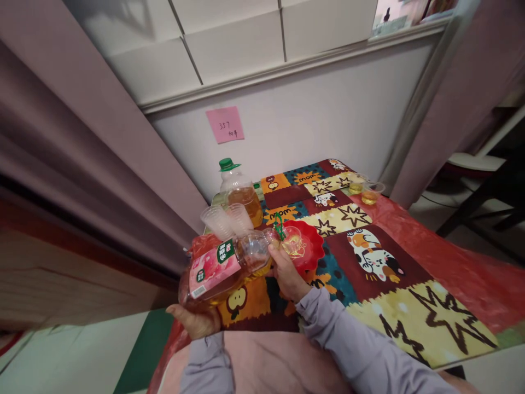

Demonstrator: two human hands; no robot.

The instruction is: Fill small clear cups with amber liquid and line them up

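A large clear plastic drink bottle (219, 265) with a pink and green label lies tilted, almost sideways, with its mouth to the right. My right hand (285, 268) is closed around its neck. My left hand (197, 321) cups the base from below, its thumb sticking out to the left. Just past the bottle's mouth sits a red scalloped bowl (314, 249); something clear shows inside it, but I cannot make out what. A thin green piece (279, 225) shows at the mouth. Two clear plastic cups (221, 221) stand behind the bottle.
A big jug (246, 200) of amber liquid with a green cap stands at the back left. At the far right are cups (370, 194) of yellow liquid. Patterned mats (381, 257) cover the red tablecloth (455, 268). A pink note (225, 125) is on the wall.
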